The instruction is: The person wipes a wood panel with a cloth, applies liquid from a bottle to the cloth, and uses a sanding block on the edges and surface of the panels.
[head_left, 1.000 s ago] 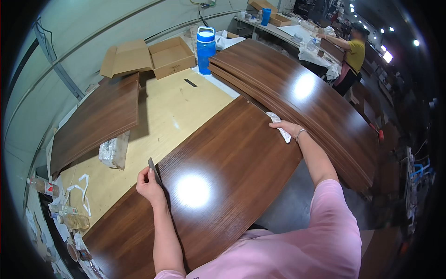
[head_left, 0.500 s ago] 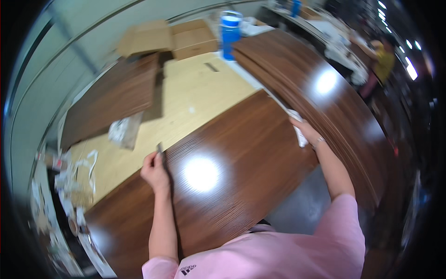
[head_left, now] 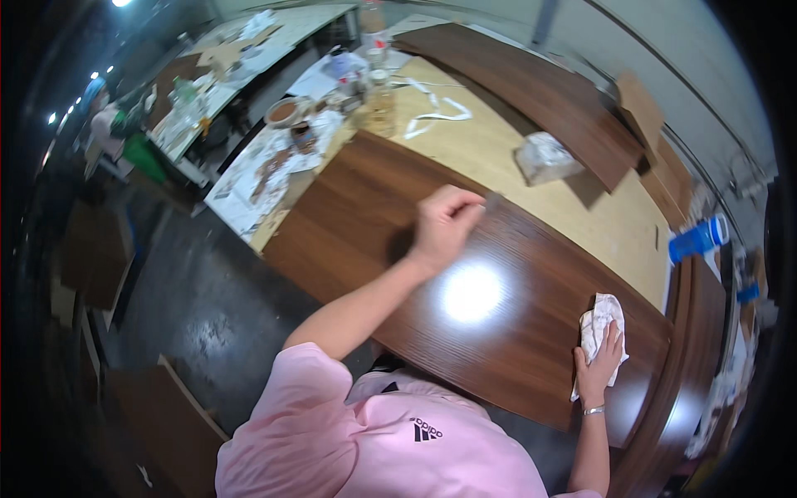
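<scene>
A brown wood-grain panel (head_left: 531,332) lies across the table in front of me. My left hand (head_left: 446,222) is closed, raised near the panel's far edge, pinching a thin dark flat tool (head_left: 495,202) whose exact kind I cannot make out. Toward the panel's right end, my right hand (head_left: 603,362) presses a crumpled white cloth (head_left: 596,328) with brownish stains onto the surface. Its fingers lie over the cloth, with part of the cloth showing past the fingertips.
Beyond the panel are a yellowish board (head_left: 618,220), another brown panel (head_left: 523,91), a clear plastic bag (head_left: 545,158) and white strips (head_left: 436,112). A stained bowl (head_left: 286,113) and bottles stand far left. At right are a blue bottle (head_left: 699,239) and stacked panels (head_left: 701,332). A person (head_left: 124,137) is at far left.
My view has swung to the left. My left hand, still with the dark tool, is now farther along the panel's far edge. The right hand with the cloth now lies flatter on the panel.
</scene>
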`<control>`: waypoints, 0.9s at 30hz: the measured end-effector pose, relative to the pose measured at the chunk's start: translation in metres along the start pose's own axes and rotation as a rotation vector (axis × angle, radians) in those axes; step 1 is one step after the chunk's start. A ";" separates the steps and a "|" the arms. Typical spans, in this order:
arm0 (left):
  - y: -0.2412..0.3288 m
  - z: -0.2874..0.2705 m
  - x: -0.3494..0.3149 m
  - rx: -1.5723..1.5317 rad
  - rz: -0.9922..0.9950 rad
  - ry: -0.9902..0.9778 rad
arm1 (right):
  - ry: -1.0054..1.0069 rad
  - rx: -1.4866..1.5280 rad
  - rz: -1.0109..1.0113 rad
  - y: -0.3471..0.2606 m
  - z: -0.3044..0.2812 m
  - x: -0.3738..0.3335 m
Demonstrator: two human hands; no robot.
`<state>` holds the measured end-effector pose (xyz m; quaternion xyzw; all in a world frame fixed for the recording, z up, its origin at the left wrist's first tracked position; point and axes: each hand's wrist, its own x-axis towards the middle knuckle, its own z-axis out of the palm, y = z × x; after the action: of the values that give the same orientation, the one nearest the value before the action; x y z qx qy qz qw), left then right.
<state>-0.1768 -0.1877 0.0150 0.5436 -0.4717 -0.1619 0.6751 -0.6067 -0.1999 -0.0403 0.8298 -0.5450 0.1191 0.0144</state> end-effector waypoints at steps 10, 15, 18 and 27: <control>-0.116 -0.370 -0.036 0.658 -0.409 0.584 | -0.018 0.072 -0.059 -0.087 0.018 0.040; -0.152 -0.393 -0.055 0.750 -0.536 0.521 | 0.004 0.119 -0.024 -0.086 0.019 0.043; -0.144 -0.388 -0.048 0.779 -0.639 0.397 | 0.009 0.134 0.012 -0.087 0.018 0.043; -0.154 -0.435 -0.007 1.356 -0.481 0.304 | 0.017 0.112 0.055 -0.078 0.024 0.042</control>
<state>0.2188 0.0155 -0.1096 0.9467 -0.2373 0.0990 0.1941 -0.5158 -0.2100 -0.0465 0.8130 -0.5599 0.1569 -0.0305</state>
